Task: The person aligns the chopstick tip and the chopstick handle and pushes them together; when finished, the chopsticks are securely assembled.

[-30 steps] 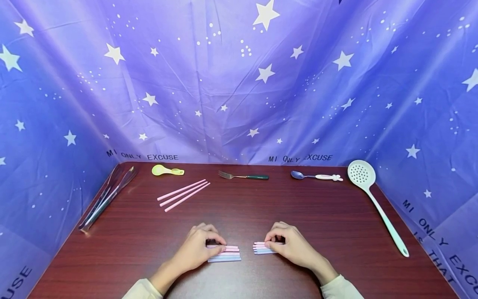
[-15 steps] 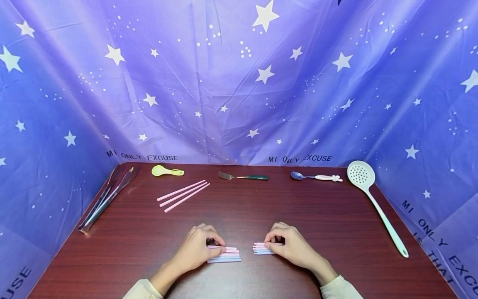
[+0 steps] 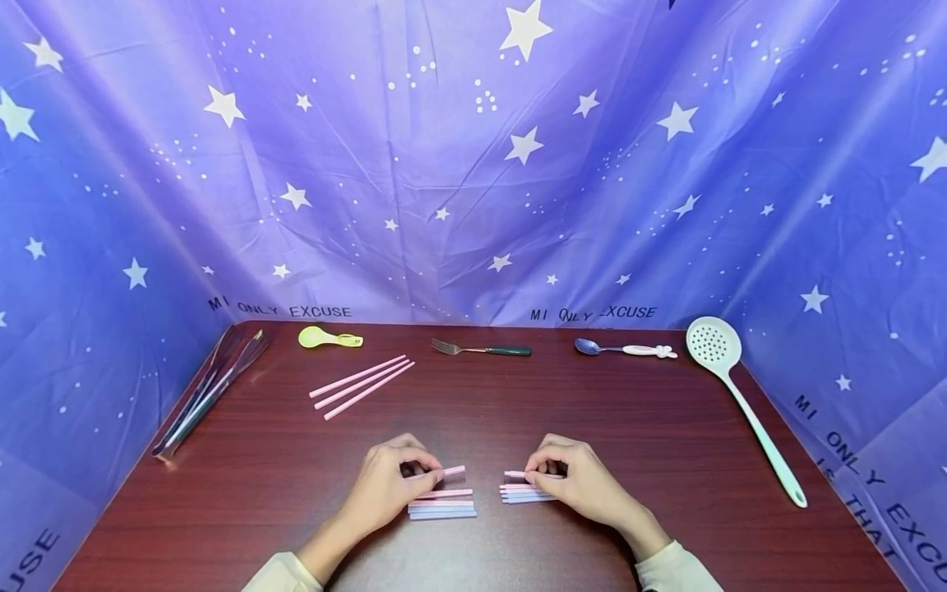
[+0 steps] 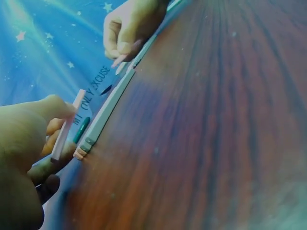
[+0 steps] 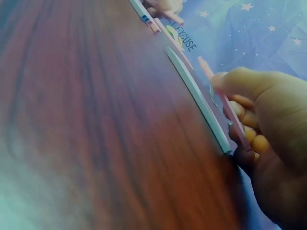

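Observation:
My left hand (image 3: pixel 385 485) pinches a short pink stick (image 3: pixel 455 471) between thumb and fingers, raised over a row of short pink and pale blue sticks (image 3: pixel 447 515) on the table. In the left wrist view this held stick (image 4: pixel 68 127) has a flat, squared end. Across a gap, my right hand (image 3: pixel 588 483) grips another pink stick (image 3: pixel 514 474), its narrower tip pointing left. Below that hand lies a second row of pink and blue sticks (image 3: pixel 518 498), partly hidden by the fingers. The right wrist view shows this held stick (image 5: pixel 207 69) above a pale stick (image 5: pixel 199 103).
Three longer pink sticks (image 3: pixel 362 388) lie at the back left. A yellow measuring spoon (image 3: pixel 329 337), a fork (image 3: pixel 481 349) and a spoon (image 3: pixel 625 349) line the back edge. A slotted skimmer (image 3: pixel 747 403) lies right; a clear packet of dark, slender things (image 3: pixel 210 399) lies left.
Both hands have each lifted one pink stick up and slightly away from its row. The sticks left behind and the other items stay in place.

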Action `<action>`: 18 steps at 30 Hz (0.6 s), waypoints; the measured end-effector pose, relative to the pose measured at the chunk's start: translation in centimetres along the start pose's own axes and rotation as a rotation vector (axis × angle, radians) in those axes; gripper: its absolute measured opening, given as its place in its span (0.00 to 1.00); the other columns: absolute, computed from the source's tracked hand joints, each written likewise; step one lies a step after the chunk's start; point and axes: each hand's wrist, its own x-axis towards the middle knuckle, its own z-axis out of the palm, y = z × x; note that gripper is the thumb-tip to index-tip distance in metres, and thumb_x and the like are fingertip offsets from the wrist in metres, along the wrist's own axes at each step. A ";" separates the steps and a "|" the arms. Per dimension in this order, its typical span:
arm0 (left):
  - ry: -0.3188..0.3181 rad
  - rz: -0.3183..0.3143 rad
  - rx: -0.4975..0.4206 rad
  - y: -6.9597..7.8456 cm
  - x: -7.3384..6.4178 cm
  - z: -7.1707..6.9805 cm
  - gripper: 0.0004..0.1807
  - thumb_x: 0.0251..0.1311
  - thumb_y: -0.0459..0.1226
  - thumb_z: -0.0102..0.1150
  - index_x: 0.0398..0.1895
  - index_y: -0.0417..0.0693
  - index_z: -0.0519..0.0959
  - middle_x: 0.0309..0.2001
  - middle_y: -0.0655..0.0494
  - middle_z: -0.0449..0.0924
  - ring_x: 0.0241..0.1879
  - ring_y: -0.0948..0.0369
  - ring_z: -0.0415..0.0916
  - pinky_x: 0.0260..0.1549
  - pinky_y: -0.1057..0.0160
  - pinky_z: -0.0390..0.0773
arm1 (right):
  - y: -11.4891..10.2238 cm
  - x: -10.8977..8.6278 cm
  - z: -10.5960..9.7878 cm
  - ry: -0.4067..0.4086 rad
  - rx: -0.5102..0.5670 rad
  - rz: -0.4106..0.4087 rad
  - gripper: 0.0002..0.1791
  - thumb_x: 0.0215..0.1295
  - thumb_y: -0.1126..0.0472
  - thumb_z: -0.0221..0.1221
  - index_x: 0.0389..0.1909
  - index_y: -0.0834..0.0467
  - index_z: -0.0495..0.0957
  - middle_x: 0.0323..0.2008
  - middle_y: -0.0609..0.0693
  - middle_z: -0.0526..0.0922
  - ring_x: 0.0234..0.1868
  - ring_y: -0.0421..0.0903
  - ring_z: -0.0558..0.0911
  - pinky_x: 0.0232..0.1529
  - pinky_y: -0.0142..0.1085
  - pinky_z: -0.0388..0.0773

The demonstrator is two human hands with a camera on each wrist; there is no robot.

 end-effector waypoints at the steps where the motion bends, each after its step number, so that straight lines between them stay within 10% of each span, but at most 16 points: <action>1: 0.008 -0.001 -0.018 0.1 0.1 -0.1 0.09 0.49 0.35 0.78 0.27 0.62 0.89 0.29 0.70 0.82 0.28 0.76 0.75 0.28 0.71 0.78 | -0.1 0.1 -0.1 0.004 0.001 0.006 0.08 0.62 0.64 0.71 0.32 0.46 0.85 0.28 0.40 0.79 0.31 0.34 0.76 0.29 0.29 0.75; 18: 0.124 0.173 -0.015 2.5 4.0 -1.7 0.04 0.56 0.36 0.77 0.32 0.54 0.89 0.31 0.66 0.81 0.30 0.73 0.75 0.28 0.72 0.76 | -3.3 4.4 -2.2 0.111 -0.040 -0.095 0.10 0.61 0.65 0.72 0.35 0.45 0.85 0.29 0.41 0.79 0.29 0.36 0.74 0.26 0.30 0.70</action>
